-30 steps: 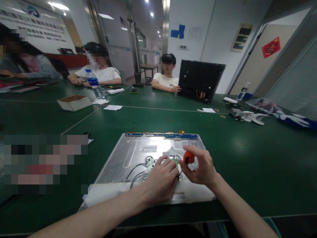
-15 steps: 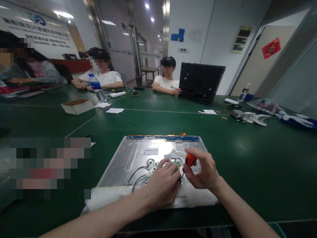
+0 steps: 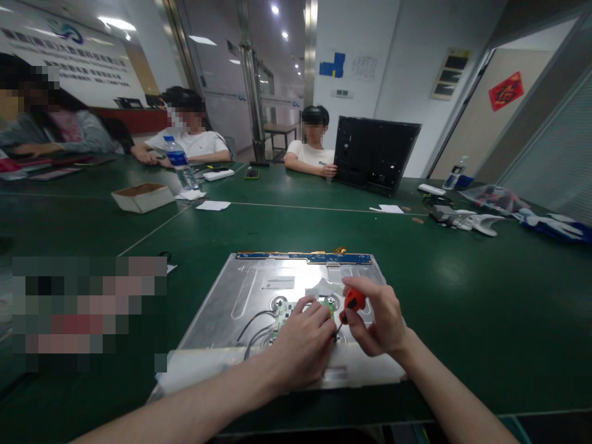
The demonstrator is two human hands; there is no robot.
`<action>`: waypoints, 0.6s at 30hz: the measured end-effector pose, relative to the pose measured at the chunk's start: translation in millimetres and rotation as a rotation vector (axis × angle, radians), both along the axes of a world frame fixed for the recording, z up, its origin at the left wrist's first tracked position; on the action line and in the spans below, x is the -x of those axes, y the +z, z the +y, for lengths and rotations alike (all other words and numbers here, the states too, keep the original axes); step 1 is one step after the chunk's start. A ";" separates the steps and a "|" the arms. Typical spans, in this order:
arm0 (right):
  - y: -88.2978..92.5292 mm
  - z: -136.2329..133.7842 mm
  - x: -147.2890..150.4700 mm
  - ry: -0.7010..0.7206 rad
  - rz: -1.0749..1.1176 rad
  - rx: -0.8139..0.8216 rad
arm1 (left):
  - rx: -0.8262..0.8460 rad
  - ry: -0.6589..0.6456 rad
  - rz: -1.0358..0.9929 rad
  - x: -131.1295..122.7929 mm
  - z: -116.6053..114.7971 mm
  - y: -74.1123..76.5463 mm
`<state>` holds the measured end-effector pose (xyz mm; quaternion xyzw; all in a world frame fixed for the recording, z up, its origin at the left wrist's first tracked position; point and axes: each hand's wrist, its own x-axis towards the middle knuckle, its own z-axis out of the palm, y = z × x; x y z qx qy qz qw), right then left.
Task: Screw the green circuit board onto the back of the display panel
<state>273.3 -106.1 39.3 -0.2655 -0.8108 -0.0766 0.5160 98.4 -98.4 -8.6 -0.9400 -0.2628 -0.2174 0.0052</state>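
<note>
A flat metal display panel (image 3: 222, 308) lies on the green table before me, with a blue circuit strip (image 3: 277, 256) along its far edge. Between thumb and fingers, my right hand (image 3: 382, 317) grips a red-and-black screwdriver (image 3: 354, 300). Its thin shaft slants down and left towards the fingertips of my left hand (image 3: 305, 339). That hand rests over a small green circuit board (image 3: 283, 314) with its fingers curled; what they hold, if anything, is hidden, as is the screwdriver's tip. Dark cables (image 3: 252, 327) run from the board, and a whitish sheet (image 3: 203, 364) covers the panel's near edge.
Across the table (image 3: 444, 333), a co-worker (image 3: 309, 154) steadies a large black screen housing (image 3: 375, 154). Two other people sit at the left. An open box (image 3: 143, 198), a water bottle (image 3: 180, 163), paper scraps (image 3: 213, 205) and gloves (image 3: 555, 223) lie around.
My right hand and the screwdriver have shifted very slightly; the handle is turned a little. My left hand stays over the board. The whole view has drifted slightly.
</note>
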 end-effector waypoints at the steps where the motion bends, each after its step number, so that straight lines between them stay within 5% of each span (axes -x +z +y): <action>1: -0.1 0.0 -0.2 -0.001 0.001 0.002 | 0.007 -0.003 -0.001 0.1 0.1 -0.5; 18: -2.1 1.5 -1.4 0.000 0.009 0.031 | 0.027 0.001 0.010 0.6 1.4 -5.1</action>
